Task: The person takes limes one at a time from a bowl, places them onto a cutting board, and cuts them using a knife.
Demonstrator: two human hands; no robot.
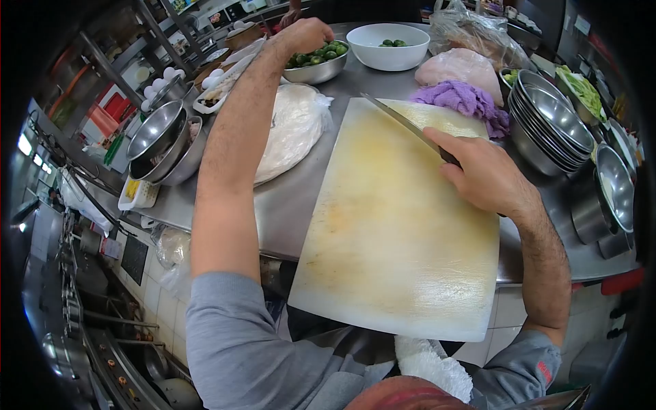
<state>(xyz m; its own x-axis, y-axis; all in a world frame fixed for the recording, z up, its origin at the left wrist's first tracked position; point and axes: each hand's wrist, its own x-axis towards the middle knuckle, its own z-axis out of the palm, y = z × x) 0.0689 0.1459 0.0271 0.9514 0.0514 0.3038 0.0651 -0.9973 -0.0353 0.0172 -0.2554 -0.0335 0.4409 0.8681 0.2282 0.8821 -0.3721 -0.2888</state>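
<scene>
My right hand [482,167] is closed around the dark handle of a kitchen knife [408,125]. The blade points to the far left, over the upper part of a large, worn white cutting board [403,232]. My left arm stretches far forward, and my left hand [305,35] hangs over a metal bowl [321,72] filled with small round green fruits [318,55] that look like limes. Its fingertips point down and are mostly hidden, so their grip is unclear. Beside that bowl, a white bowl [388,58] contains a few of the same green fruits.
Left of the board lies a plastic-wrapped pale round [290,130]. A purple cloth [461,99] bunches at the board's far right corner. Stacked metal bowls [552,123] stand to the right, other metal bowls [157,140] to the left. Another person's hand [290,14] shows at the far edge.
</scene>
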